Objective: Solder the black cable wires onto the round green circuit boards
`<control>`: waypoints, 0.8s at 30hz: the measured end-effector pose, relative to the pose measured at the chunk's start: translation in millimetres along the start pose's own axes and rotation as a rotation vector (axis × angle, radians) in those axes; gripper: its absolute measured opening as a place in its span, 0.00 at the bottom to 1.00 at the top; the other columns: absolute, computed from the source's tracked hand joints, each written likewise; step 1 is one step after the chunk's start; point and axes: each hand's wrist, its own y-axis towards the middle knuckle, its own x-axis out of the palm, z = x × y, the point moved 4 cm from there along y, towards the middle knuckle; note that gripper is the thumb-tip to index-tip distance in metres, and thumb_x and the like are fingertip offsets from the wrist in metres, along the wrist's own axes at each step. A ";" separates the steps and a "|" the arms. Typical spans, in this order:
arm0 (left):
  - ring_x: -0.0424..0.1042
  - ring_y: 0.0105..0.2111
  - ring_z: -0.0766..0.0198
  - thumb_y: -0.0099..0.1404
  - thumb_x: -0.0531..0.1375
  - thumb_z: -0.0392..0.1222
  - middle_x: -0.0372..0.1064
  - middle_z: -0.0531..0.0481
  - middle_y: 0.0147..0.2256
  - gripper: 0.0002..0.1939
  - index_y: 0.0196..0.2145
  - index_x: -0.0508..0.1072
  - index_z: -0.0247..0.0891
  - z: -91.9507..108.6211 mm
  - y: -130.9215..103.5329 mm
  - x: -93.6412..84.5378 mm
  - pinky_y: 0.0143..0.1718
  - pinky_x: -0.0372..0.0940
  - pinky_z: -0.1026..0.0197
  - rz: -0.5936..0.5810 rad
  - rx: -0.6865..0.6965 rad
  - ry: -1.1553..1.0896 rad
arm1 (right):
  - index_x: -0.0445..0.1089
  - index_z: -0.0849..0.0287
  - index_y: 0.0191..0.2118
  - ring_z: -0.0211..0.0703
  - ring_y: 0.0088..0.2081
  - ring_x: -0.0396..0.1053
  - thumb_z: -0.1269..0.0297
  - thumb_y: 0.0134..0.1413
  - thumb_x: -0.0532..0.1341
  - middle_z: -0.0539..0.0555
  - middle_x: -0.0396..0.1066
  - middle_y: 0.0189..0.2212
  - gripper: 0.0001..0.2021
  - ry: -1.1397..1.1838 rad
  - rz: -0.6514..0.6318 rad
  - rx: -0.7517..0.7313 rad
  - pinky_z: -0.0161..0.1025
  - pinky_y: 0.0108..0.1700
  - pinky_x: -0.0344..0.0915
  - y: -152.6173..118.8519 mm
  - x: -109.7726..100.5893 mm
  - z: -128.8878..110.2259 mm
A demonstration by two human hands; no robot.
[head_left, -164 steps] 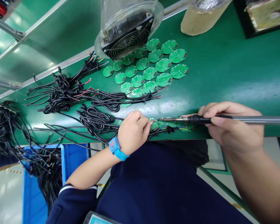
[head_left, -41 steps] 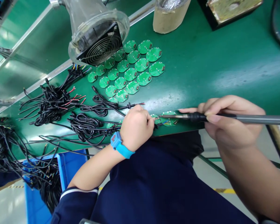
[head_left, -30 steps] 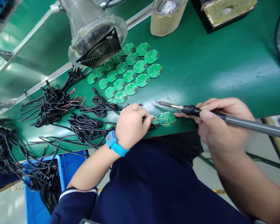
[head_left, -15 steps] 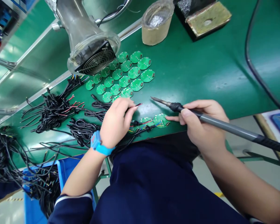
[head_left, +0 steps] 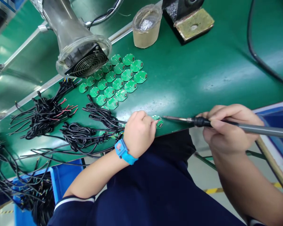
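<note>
My right hand [head_left: 233, 130] is wrapped round a soldering iron [head_left: 202, 121]. The iron points left, and its tip is at the upper edge of a small green circuit board [head_left: 159, 124] near the table's front edge. My left hand [head_left: 139, 133], with a blue wrist strap [head_left: 126, 152], pinches a thin wire whose reddish end shows over that board. The rest of the wire is hidden by the hand. Just left of this hand, black cables with coloured wire ends [head_left: 113, 135] lie by another partly covered board.
Rows of green circuit boards [head_left: 118, 84] lie under a fume extractor with a fan grille [head_left: 89, 61]. Black cable bundles [head_left: 42, 116] are at left, above a blue bin [head_left: 67, 179]. A cardboard cup [head_left: 146, 34] and an iron stand with sponge [head_left: 194, 25] stand behind.
My left hand has moved right with the wire, down to the board. The iron's tip has lowered to the same board, and my right index finger no longer touches it. The view has shifted slightly.
</note>
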 end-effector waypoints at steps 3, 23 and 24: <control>0.64 0.31 0.60 0.65 0.56 0.38 0.65 0.46 0.28 0.11 0.26 0.71 0.33 -0.5 0.7 -1.1 0.36 0.62 0.57 -0.001 -0.009 -0.005 | 0.68 0.58 0.21 0.37 0.17 0.60 0.72 0.35 0.62 0.46 0.62 0.16 0.03 0.001 -0.043 0.063 0.39 0.21 0.58 -0.2 0.5 -0.5; 0.63 0.32 0.60 0.65 0.56 0.38 0.64 0.46 0.30 0.10 0.27 0.69 0.33 0.4 4.3 2.7 0.36 0.62 0.58 -0.063 0.029 0.049 | 0.68 0.58 0.21 0.36 0.17 0.58 0.74 0.34 0.60 0.45 0.62 0.16 0.04 -0.043 -0.072 0.056 0.38 0.20 0.55 -0.9 4.2 -4.1; 0.64 0.32 0.60 0.65 0.56 0.38 0.64 0.46 0.30 0.10 0.27 0.69 0.33 0.3 4.6 2.7 0.36 0.62 0.58 -0.068 0.025 0.050 | 0.68 0.58 0.21 0.36 0.16 0.58 0.74 0.33 0.60 0.45 0.62 0.15 0.04 -0.032 -0.048 0.055 0.38 0.20 0.56 -0.1 3.7 -3.8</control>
